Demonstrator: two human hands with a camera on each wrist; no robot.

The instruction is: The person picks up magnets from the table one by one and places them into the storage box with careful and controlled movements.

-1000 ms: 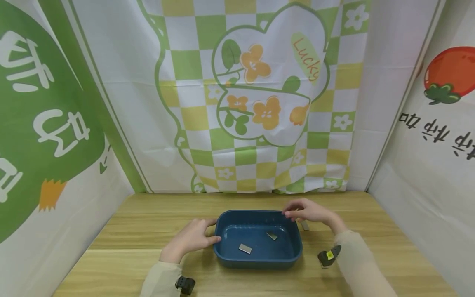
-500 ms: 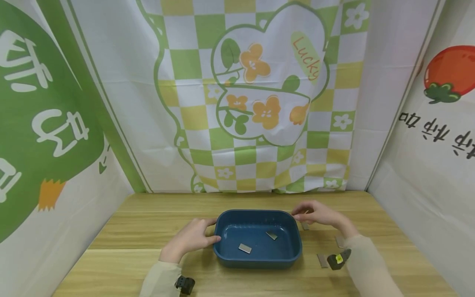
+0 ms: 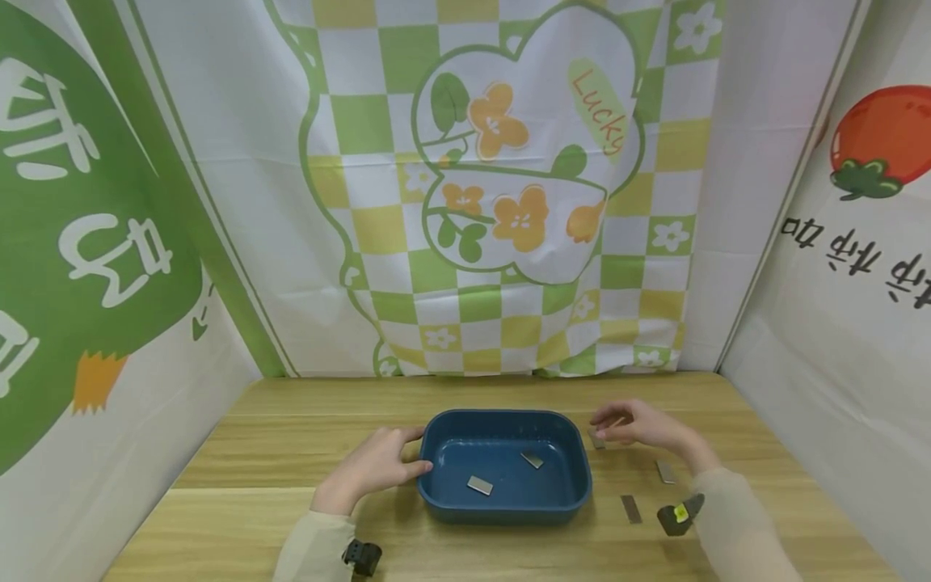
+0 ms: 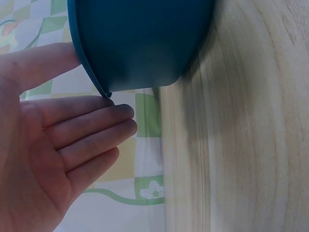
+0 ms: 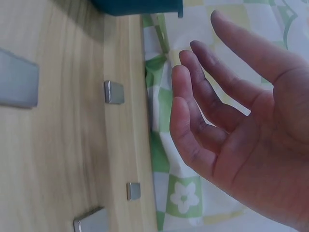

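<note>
A blue rectangular plastic bin (image 3: 509, 516) stands on the table, with two small flat silver-grey metal pieces lying inside it, one left of centre (image 3: 480, 485) and one further right (image 3: 532, 459). My left hand (image 3: 389, 461) touches the bin's left rim; in the left wrist view its thumb reaches behind the rim and its fingers are extended. To the right of the bin, my right hand (image 3: 636, 424) hovers over another metal piece (image 3: 596, 439), which it partly hides. The right wrist view shows the fingers (image 5: 203, 92) loosely bent and holding nothing, apart from the piece (image 5: 114, 93).
More silver-grey pieces lie on the wooden table (image 3: 240, 461) to the right, one near the bin (image 3: 631, 509) and one beside the right wrist (image 3: 665, 472). A patterned curtain (image 3: 509, 323) hangs behind the table, and printed cloth walls stand at both sides.
My right hand has moved from above the bin's right rim to the right, over the piece on the table. The left hand and the bin have stayed put.
</note>
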